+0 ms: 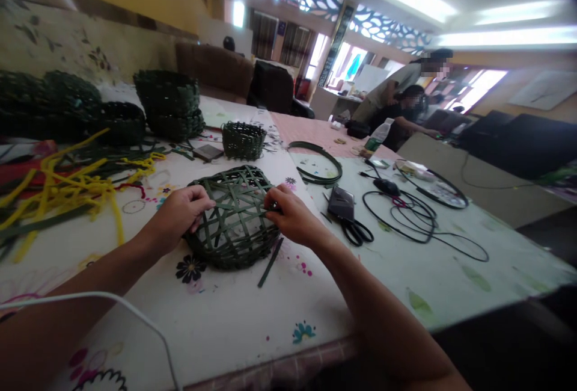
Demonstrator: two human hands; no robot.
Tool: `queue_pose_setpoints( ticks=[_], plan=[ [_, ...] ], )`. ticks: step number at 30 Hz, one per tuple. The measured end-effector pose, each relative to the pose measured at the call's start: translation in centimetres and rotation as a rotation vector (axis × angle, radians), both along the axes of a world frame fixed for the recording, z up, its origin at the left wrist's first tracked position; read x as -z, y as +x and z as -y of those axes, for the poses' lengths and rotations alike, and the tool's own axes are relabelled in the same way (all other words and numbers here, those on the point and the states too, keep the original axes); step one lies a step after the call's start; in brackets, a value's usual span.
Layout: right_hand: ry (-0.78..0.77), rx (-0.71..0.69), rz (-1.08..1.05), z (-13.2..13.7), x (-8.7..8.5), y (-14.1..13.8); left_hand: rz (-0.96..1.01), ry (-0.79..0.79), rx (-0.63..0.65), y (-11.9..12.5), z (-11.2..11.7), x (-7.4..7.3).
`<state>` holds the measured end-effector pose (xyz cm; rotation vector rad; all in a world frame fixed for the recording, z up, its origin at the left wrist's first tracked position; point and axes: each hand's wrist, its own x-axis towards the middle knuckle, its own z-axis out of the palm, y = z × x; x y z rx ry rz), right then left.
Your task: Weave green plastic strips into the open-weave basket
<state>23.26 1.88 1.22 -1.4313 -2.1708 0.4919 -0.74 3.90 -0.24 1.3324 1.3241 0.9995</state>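
Observation:
A dark green woven basket (237, 222) rests on the flowered tablecloth before me, its open lattice of strips facing up. My left hand (183, 209) is closed at the basket's left side, thumb and forefinger pinching a green strip that crosses the lattice. On the right side my right hand (291, 212) is closed too, its fingers pinching the strip near the basket's edge. Part of the rim is hidden behind both hands. A short loose strip (270, 263) lies by the basket's lower right.
Yellow strips (67, 180) lie left. Behind stand a small woven basket (244, 140) and larger ones (169, 102). To the right are a coiled strip (318, 162), scissors (357, 233), black cable (419, 216) and a bottle (377, 138). A white cord (135, 307) crosses near me. People (383, 99) are farther back.

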Motion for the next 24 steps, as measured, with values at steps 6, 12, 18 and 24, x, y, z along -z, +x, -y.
queue_pose_setpoints(
  ticks=[6, 12, 18, 24],
  plan=[
    [0.096, -0.093, -0.081, 0.4, 0.8, 0.3, 0.035, 0.0, -0.001, -0.1, 0.0, 0.2],
    [0.241, -0.152, -0.129, 0.3, 2.0, 1.0, 0.084, -0.014, -0.025, 0.0, 0.0, 0.5],
    [0.296, -0.182, -0.022, 0.4, 1.6, 0.9, 0.172, -0.092, -0.026, -0.2, -0.2, 0.2],
    [0.316, -0.105, 0.144, 0.5, -1.4, -0.7, 0.192, -0.08, 0.03, -0.9, -0.4, 0.0]
  ],
)
